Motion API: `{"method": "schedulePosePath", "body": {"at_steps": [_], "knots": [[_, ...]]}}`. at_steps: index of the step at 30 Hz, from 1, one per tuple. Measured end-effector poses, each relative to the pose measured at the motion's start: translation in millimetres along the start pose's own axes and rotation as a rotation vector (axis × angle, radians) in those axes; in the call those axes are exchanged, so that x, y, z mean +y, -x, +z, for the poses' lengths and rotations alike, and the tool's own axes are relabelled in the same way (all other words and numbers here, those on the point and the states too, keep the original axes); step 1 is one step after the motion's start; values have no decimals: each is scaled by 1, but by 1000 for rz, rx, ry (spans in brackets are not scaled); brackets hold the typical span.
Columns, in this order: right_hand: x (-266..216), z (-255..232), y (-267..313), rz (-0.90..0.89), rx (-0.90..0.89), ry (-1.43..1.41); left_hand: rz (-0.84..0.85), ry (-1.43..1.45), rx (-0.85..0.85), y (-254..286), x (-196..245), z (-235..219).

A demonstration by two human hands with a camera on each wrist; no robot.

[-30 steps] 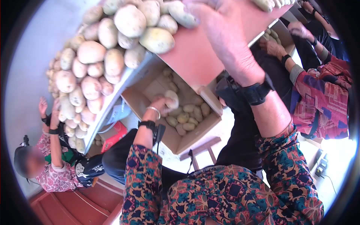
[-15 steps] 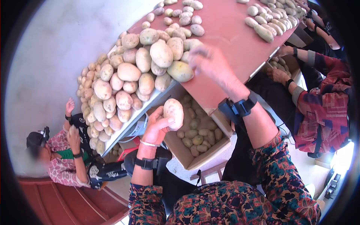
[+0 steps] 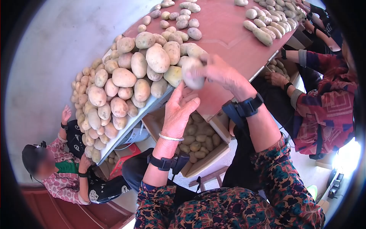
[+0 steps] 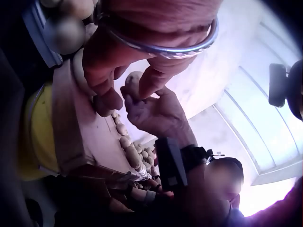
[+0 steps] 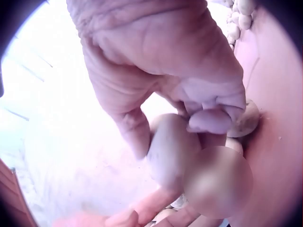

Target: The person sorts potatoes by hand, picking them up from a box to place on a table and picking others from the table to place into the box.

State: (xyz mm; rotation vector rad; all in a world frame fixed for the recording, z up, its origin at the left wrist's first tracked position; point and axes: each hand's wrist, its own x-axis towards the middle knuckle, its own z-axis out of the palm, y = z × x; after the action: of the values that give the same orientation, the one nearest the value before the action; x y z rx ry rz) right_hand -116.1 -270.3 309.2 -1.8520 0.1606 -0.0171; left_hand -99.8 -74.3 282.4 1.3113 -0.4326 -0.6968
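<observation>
At the desk (image 3: 225, 38), the right hand (image 3: 225, 75) grips 1 potato (image 3: 192, 76) beside the uncurled left hand (image 3: 178, 116), apparently mid-handover, which calls for steady support before any release.

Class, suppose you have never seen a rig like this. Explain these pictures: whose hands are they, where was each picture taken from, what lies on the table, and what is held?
No machine works here, only a person's bare hands. One picture looks down from the head; the other two come from the left and right wrists. On the red table lie a large heap of potatoes and smaller groups. Below stands a cardboard box with more inside. The right hand grips one potato; the left hand is open beneath it.
</observation>
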Motion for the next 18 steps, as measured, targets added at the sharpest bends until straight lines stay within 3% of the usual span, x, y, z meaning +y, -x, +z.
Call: {"method": "schedulePosePath", "body": {"at_steps": [2, 3, 5, 6, 8, 9, 11, 12, 14, 16, 18], "knots": [[-14, 4, -7, 92, 319, -245, -6, -62, 45, 6, -3, -6], [-8, 6, -18, 90, 319, -248, -103, -65, 79, 10, -10, -13], [12, 11, -44, -67, 541, -190, -200, -68, 113, 20, -31, -28], [8, 15, -46, -72, 543, -189, -256, -80, 183, 25, -45, -36], [-1, 27, -47, -173, 697, 94, -315, -90, 254, 34, -70, -52], [1, 30, -51, -171, 697, 95, -391, -119, 280, 38, -81, -60], [8, 35, -59, -233, 721, 440, -469, -147, 304, 44, -104, -73], [8, 34, -58, -229, 719, 444, -529, -160, 365, 46, -116, -78], [6, 32, -52, -107, 593, 643, -601, -163, 427, 47, -152, -95], [1, 27, -46, -124, 596, 671, -674, -34, 573, 50, -211, -126], [12, 23, -49, -205, 614, 701, -701, 244, 555, 58, -289, -179]]}}
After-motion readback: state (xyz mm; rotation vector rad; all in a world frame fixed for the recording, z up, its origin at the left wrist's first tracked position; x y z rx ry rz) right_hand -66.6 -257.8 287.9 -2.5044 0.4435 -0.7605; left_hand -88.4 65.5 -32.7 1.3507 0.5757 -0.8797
